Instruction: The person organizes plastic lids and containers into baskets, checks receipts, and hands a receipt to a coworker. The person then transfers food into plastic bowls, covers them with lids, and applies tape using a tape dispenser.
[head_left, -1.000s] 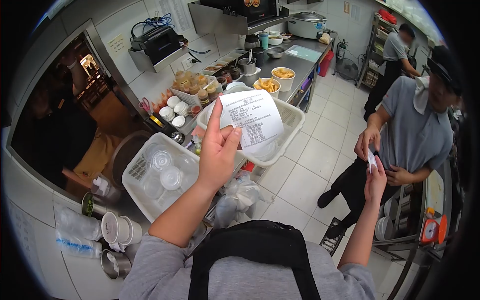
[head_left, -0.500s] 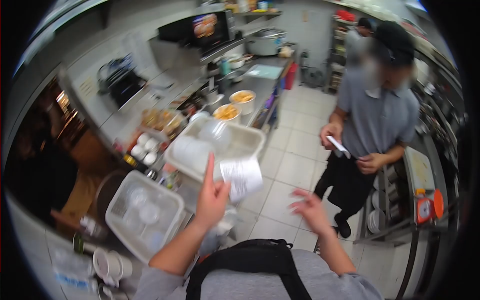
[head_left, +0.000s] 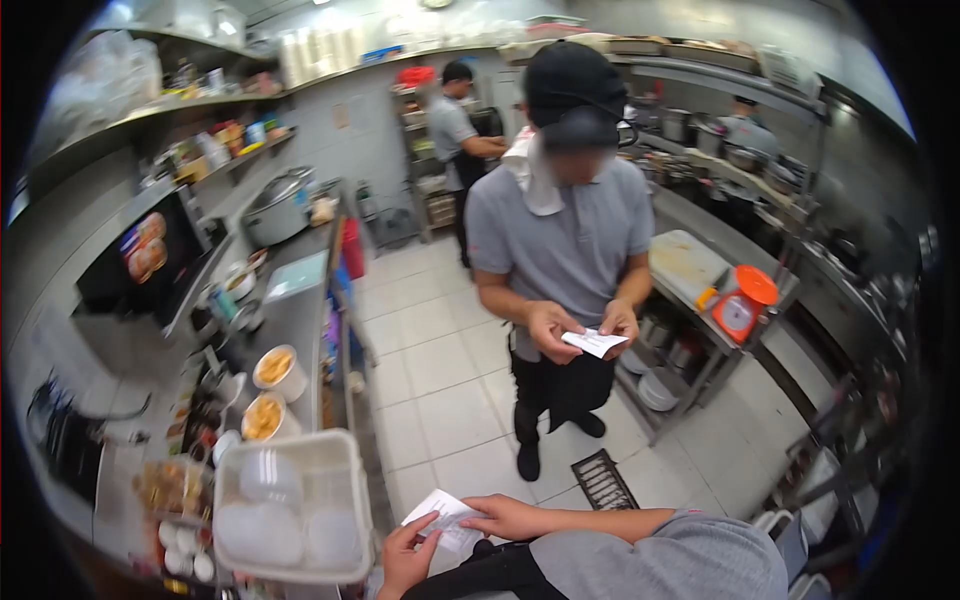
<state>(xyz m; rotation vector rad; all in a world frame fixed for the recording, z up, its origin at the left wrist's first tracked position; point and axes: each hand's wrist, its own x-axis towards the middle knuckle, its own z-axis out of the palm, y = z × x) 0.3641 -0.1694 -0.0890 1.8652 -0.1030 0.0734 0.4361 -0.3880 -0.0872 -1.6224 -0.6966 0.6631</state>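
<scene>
Receipt (head_left: 448, 530), one: beside the bin (head_left: 290, 576), between left hand (head_left: 407, 556) and right hand (head_left: 502, 518); each grip narrow, pinching its edges. Bin, white: clear plasticware (head_left: 258, 534) inside. Tubs (head_left: 291, 383), two: yellow food (head_left: 263, 418), on the desk (head_left: 303, 325) just beyond the bin. Co-worker (head_left: 560, 245), one: well beyond the bin, black cap (head_left: 572, 85), holding a slip (head_left: 596, 343). Scale (head_left: 738, 315), orange: over there, farther past the bin.

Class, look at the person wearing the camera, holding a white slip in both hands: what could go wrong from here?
1. The white slip might crease or tear if the left hand and right hand pull apart.
2. The co-worker holds another white paper, so the two could get mixed up.
3. With eyes on paper, someone might catch a foot on the floor grate near the co-worker's shoes.
</scene>
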